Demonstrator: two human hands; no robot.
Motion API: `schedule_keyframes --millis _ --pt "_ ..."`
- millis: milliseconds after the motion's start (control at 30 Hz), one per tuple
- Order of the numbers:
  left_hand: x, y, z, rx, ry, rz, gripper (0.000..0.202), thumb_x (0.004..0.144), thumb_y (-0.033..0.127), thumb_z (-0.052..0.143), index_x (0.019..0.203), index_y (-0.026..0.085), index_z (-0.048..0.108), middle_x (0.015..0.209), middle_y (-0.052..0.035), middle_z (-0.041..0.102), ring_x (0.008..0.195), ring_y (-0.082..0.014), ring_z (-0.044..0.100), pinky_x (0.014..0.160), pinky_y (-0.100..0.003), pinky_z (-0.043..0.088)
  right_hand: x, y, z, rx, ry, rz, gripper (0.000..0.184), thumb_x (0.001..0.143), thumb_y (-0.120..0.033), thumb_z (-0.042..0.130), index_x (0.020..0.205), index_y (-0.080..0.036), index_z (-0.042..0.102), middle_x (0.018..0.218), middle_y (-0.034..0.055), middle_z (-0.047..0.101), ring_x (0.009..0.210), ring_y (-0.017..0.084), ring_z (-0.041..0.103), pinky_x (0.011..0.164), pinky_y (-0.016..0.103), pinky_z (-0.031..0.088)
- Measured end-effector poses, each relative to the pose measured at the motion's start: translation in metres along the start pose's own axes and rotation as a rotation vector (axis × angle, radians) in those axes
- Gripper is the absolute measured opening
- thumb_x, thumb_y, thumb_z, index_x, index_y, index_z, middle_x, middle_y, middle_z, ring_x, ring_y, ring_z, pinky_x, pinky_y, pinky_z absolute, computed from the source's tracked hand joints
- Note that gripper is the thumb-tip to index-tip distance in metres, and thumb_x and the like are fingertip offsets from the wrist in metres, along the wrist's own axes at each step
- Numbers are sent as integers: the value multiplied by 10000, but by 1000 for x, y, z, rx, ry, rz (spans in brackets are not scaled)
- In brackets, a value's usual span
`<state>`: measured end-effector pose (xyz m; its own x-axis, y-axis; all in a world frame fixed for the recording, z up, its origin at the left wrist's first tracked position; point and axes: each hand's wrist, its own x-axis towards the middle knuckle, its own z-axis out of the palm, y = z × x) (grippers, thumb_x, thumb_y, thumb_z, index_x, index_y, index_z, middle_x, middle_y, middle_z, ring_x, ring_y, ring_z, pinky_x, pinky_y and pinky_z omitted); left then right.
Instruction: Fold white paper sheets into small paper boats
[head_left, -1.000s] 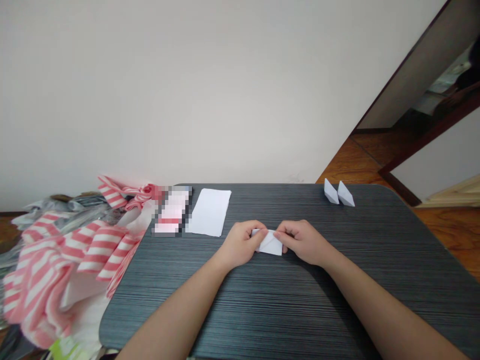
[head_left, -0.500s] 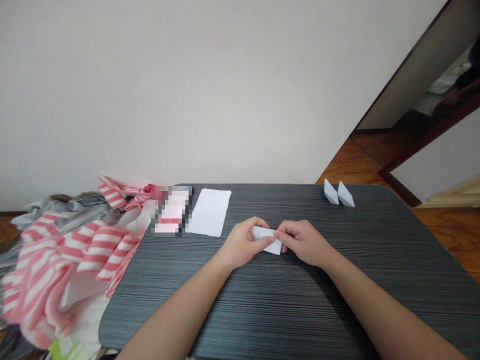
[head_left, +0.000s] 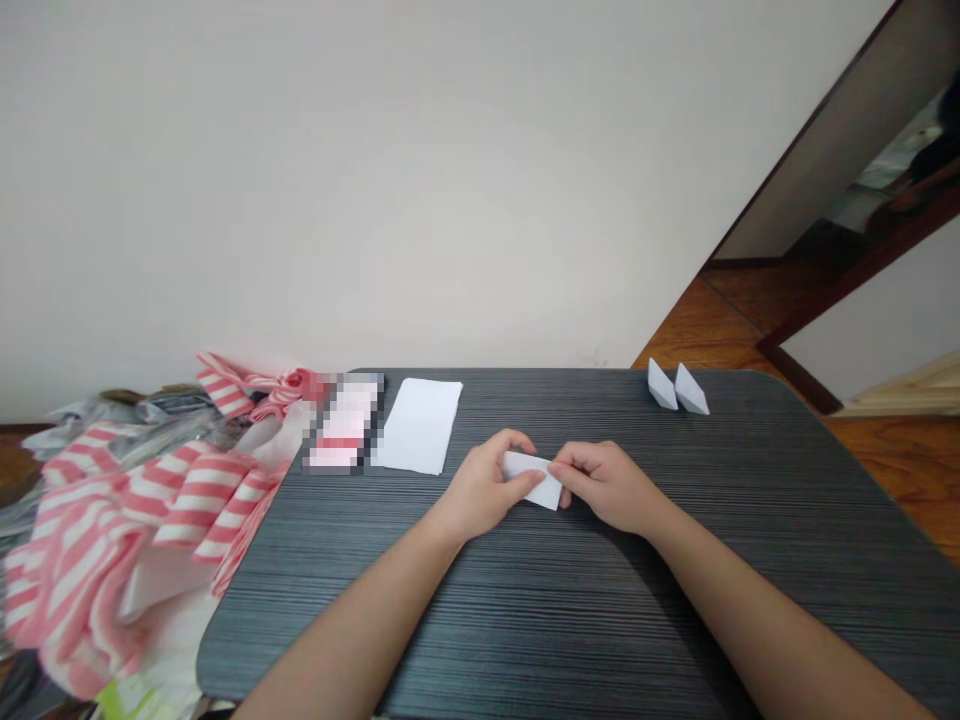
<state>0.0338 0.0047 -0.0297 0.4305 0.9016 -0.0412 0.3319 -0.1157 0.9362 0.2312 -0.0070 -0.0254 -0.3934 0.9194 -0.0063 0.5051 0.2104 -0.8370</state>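
A small folded piece of white paper [head_left: 541, 490] is held between my two hands, just above the middle of the dark table. My left hand [head_left: 491, 482] grips its left side, with the thumb lying across the front face. At the upper right corner, my right hand [head_left: 604, 482] pinches the paper between thumb and fingers. The fingers behind the paper are partly hidden. Two folded white paper boats [head_left: 676, 388] stand side by side near the table's far right edge.
A stack of white paper sheets [head_left: 420, 425] lies left of my hands, beside a blurred-out flat object [head_left: 345, 422]. Red-and-white striped cloth [head_left: 202, 495] is heaped left of the dark table [head_left: 480, 620]. A pale wall [head_left: 420, 180] rises behind the table.
The paper's front face now looks flatter, and the fold line seen across it before no longer shows. Both hands stay almost in the same place.
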Motion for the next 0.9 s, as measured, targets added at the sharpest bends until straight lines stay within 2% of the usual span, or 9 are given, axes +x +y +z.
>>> schedule_keyframes --millis 200,333,500,633,767,900 --pt "2 -9 3 -139 -26 -53 243 796 279 567 1009 176 513 665 24 539 548 -90 494 501 -192 342 -1 4 -2 76 20 42 245 892 -286 486 706 -180 604 586 0 671 566 133 617 601 236 438" --pt "2 -9 3 -130 -11 -38 200 792 267 575 963 174 533 680 21 540 559 -84 491 511 -191 351 -1 5 -2 102 20 41 244 892 -288 487 704 -182 600 583 -3 669 561 131 614 606 237 441" --pt "3 -12 4 -174 -20 -50 292 791 275 581 1062 185 518 713 11 559 549 -85 501 484 -187 358 -1 8 -2 118 44 49 254 894 -299 485 696 -182 592 583 -1 661 564 133 609 604 241 439" --pt "4 -16 4 -234 -41 -74 276 798 300 580 1031 173 503 673 16 551 521 -82 496 463 -183 361 -1 9 -2 146 60 73 268 894 -316 488 684 -179 582 573 2 656 552 132 600 598 243 437" --pt "3 -16 4 -245 -15 -64 270 808 299 572 1035 189 474 649 38 523 497 -73 482 457 -178 365 -1 10 0 175 59 82 267 891 -325 493 687 -177 580 574 6 657 552 131 601 603 244 439" --pt "3 -13 4 -236 -34 -46 278 822 284 551 1069 193 461 693 25 542 518 -76 494 464 -183 390 -1 12 0 213 93 96 284 892 -348 488 676 -179 559 558 3 648 524 124 580 564 238 422"
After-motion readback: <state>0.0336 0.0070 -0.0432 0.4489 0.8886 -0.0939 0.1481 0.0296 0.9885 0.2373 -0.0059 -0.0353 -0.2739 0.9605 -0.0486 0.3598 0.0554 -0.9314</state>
